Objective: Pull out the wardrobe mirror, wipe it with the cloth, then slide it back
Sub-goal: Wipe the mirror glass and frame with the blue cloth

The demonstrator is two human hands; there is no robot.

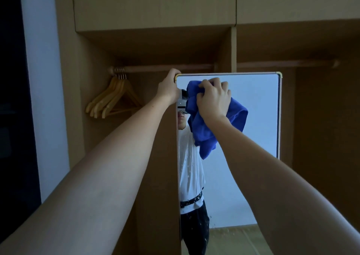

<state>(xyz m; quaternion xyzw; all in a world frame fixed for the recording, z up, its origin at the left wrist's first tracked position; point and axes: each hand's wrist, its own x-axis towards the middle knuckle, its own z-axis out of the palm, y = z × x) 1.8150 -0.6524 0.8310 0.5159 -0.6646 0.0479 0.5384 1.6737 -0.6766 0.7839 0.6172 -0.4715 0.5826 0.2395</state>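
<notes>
- mirror: smooth, glossy glass, speckled with droplets low down, thin pale frame with brassy metal corners
- cloth: blue, soft, matt, plush fabric
- wardrobe: matt, smooth light wood
- hangers: pale wood, metal hooks

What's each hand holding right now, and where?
Left hand grips the mirror at its top left corner. Right hand clutches the blue cloth by its bunched upper part.

Mirror: pulled out from the wardrobe.
Left hand: holds the mirror's top corner.
Right hand: squeezes the blue cloth against the glass.
Hangers: wooden, on the rail.
</notes>
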